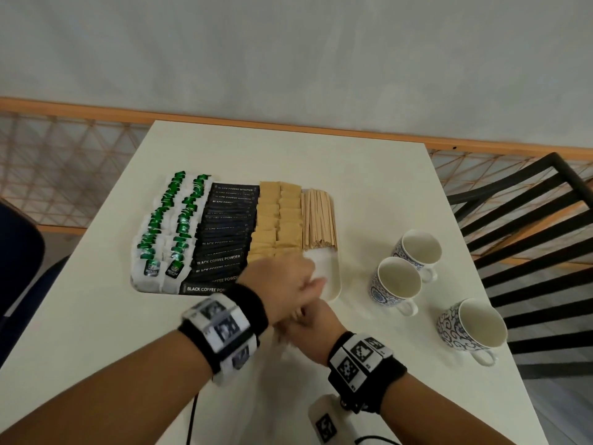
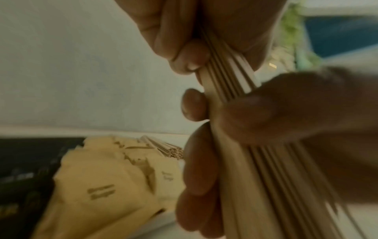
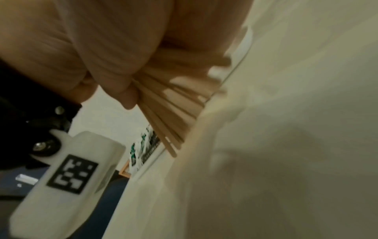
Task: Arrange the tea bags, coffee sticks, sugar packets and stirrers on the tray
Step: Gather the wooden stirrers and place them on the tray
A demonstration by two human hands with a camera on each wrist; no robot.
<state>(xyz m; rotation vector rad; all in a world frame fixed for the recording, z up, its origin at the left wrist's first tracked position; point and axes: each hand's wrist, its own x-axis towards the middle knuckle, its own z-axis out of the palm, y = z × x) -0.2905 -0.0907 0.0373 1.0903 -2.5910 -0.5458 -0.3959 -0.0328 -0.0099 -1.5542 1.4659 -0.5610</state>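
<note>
The white tray holds rows of green-tagged tea bags, black coffee sticks, tan sugar packets and a pile of wooden stirrers at its right end. My left hand and right hand meet just over the tray's near right corner. Together they grip one loose bundle of stirrers. In the left wrist view my left fingers wrap the bundle low down, and my right hand grips it higher up. The bundle's ends fan out in the right wrist view.
Three empty patterned cups stand on the white table right of the tray. A black slatted chair is beyond the table's right edge. A blue seat lies at the far left.
</note>
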